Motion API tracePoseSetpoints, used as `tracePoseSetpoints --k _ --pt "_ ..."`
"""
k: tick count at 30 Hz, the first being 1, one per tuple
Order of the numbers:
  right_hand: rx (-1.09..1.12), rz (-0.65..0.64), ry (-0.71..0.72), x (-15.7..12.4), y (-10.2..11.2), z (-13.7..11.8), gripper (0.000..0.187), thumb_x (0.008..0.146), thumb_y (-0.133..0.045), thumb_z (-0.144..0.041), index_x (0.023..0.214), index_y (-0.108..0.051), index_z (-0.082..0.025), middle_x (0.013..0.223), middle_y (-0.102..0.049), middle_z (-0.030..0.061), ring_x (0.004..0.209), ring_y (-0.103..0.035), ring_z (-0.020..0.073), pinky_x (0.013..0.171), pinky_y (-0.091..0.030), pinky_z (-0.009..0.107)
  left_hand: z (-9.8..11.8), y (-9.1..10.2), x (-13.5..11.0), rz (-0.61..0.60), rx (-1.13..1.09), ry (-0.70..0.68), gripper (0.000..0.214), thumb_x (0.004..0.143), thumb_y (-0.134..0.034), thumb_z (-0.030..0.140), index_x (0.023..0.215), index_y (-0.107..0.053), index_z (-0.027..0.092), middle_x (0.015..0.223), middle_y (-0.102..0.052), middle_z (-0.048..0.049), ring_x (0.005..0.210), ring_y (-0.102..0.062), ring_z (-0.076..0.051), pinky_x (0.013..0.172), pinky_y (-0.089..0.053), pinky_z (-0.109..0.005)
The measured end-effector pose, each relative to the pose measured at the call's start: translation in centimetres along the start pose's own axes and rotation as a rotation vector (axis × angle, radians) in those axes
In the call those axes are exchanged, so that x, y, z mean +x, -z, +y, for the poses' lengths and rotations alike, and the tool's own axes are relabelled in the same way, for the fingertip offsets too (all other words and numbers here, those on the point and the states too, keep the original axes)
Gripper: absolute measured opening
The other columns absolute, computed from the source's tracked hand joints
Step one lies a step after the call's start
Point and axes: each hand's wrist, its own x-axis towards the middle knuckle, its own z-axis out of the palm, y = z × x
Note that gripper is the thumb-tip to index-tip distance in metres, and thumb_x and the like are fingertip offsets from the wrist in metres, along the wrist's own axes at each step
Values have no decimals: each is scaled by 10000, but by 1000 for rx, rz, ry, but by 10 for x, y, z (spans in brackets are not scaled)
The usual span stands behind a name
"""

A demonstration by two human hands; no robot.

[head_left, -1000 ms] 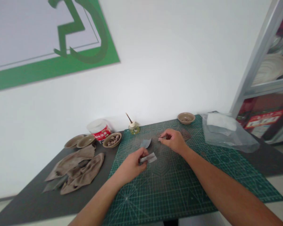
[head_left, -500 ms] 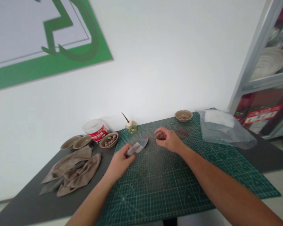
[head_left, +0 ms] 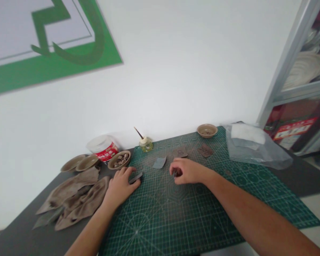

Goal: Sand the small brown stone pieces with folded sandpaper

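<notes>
My left hand (head_left: 120, 186) rests low on the cutting mat's left side, gripping a folded strip of dark abrasive paper (head_left: 135, 177) that sticks out past the fingers. My right hand (head_left: 186, 171) pinches a small dark piece (head_left: 177, 172), mostly hidden by the fingers, so its shape cannot be made out. A grey abrasive sheet (head_left: 159, 162) lies on the green cutting mat (head_left: 192, 213) between my hands. Farther back are a brown abrasive square (head_left: 180, 152) and a darker brown scrap (head_left: 205, 150).
A bowl of small brown pieces (head_left: 119, 160) sits just beyond my left hand. Also present are a glue jar with brush (head_left: 145, 144), a white tub (head_left: 102, 147), shallow dishes (head_left: 87, 162), rags (head_left: 69, 201), a bowl (head_left: 207, 130), and a plastic bag (head_left: 256, 147).
My left hand has moved left and nearer me with its strip, uncovering the grey sheet. My right hand has shifted slightly nearer me, and a brown square now shows on the mat behind it.
</notes>
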Motion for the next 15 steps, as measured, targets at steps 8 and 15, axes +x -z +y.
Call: tracePoseSetpoints --k 8,15 --pt "-102 5 63 0 -1 -3 144 729 -688 -166 870 -658 -157 866 -549 -5 705 -547 104 660 -414 202 -4 1 19 117 110 -35 224 904 -445 313 1045 -601 235 1170 -593 -96 1137 -519 -291 965 -393 -408" --pt "-193 -105 60 1 0 -2 216 715 -689 -142 929 -703 -165 892 -584 17 734 -564 128 693 -414 221 -8 -3 20 82 -20 -116 341 823 -502 272 1153 -586 253 1225 -596 -62 1187 -498 -300 966 -404 -450"
